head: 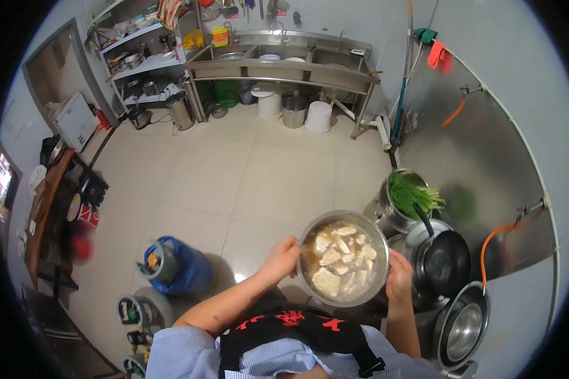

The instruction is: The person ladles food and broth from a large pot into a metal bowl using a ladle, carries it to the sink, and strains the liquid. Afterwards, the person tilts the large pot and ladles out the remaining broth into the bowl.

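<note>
A round stainless steel pot [384, 263] is held level in front of my black apron [291, 328]. Pale chunks of food [326, 282] lie in cloudy, light brown liquid inside it. My left hand [285, 256] grips the pot's left side, fingers partly hidden at the rim. On the opposite side, my right hand [399, 274] closes around the edge, its fingertips hidden by the pot. Just beyond my right hand are a black frying pan [448, 264] on stacked metal ware and a tall steel pot [382, 207] with leafy greens [411, 194] on top.
Gas cylinders [185, 267] stand on the tiled floor [199, 166] at left. Across the room, a three-basin steel sink [275, 68] has buckets [318, 117] beneath it, beside a loaded shelf rack [149, 64]. Metal basins [464, 331] and an orange hose [490, 237] are at right.
</note>
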`<control>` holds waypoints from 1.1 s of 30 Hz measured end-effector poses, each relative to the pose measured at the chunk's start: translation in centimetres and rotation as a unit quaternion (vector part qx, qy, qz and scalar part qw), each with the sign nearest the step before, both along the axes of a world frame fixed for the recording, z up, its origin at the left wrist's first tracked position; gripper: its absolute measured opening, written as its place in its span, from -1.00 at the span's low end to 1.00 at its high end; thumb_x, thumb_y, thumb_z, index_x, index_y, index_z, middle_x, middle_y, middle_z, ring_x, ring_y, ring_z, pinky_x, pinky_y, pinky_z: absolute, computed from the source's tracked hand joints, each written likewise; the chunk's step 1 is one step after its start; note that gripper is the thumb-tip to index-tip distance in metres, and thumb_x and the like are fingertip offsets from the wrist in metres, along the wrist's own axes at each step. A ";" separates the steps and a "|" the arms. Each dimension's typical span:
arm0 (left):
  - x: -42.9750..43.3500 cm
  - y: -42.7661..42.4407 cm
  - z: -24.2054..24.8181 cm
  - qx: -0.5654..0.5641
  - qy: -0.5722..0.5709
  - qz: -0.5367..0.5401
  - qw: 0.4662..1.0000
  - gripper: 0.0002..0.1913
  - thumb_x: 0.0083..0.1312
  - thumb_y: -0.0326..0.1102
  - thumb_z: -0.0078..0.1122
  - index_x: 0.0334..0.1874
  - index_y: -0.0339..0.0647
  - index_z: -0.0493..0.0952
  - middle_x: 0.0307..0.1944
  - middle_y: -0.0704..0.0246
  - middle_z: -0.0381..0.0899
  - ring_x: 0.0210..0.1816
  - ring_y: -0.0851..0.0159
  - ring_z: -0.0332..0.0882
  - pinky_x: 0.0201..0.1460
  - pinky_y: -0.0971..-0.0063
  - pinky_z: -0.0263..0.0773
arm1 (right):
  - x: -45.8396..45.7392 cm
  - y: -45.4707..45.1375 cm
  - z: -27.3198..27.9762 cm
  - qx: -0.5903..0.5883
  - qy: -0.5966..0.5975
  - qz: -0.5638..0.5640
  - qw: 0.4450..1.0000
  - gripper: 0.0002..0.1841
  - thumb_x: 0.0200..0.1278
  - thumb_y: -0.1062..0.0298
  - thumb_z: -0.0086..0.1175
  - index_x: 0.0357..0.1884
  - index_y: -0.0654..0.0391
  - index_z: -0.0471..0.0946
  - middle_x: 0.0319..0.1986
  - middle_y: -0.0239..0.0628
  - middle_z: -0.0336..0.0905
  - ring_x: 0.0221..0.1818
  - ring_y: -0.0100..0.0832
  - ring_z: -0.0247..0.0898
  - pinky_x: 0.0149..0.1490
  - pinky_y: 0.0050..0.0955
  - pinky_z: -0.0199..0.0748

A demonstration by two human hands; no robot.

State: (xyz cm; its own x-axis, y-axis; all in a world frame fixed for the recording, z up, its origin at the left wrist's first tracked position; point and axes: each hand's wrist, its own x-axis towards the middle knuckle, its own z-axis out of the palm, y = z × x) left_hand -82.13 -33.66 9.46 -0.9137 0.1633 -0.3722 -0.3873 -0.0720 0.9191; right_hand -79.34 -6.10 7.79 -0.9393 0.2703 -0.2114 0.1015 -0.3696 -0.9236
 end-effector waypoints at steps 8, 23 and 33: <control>-21.6 -1.9 -0.6 -0.028 0.078 -0.024 0.996 -0.83 0.05 -0.44 0.05 -0.56 -0.17 0.22 -0.71 0.44 0.27 -0.79 0.50 0.20 -0.82 0.65 0.11 | -20.3 -2.1 0.0 -0.007 0.015 -0.028 0.999 -0.79 0.10 0.45 -0.05 -0.25 0.35 0.47 -0.38 -0.30 0.49 -0.39 -0.54 0.38 -0.27 -0.64 0.33; -56.9 0.8 -1.8 0.023 0.005 0.068 0.997 -0.83 -0.11 -0.63 -0.06 -0.66 -0.14 0.25 -0.74 0.50 0.26 -0.75 0.54 0.16 -0.77 0.68 0.05 | -56.3 -0.6 2.0 0.008 -0.052 -0.056 0.997 -0.78 0.07 0.41 -0.06 -0.25 0.25 0.51 -0.55 -0.50 0.44 -0.55 -0.67 0.23 -0.45 -0.72 0.16; -78.6 -1.9 -2.3 0.023 0.049 0.185 0.981 -0.79 -0.14 -0.68 -0.12 -0.67 -0.11 0.21 -0.70 0.54 0.25 -0.69 0.56 0.14 -0.66 0.68 0.07 | -82.1 -1.7 0.2 0.028 -0.074 0.153 0.985 -0.69 0.11 0.46 -0.17 -0.08 0.25 0.42 -0.44 -0.44 0.43 -0.47 -0.68 0.24 -0.37 -0.70 0.21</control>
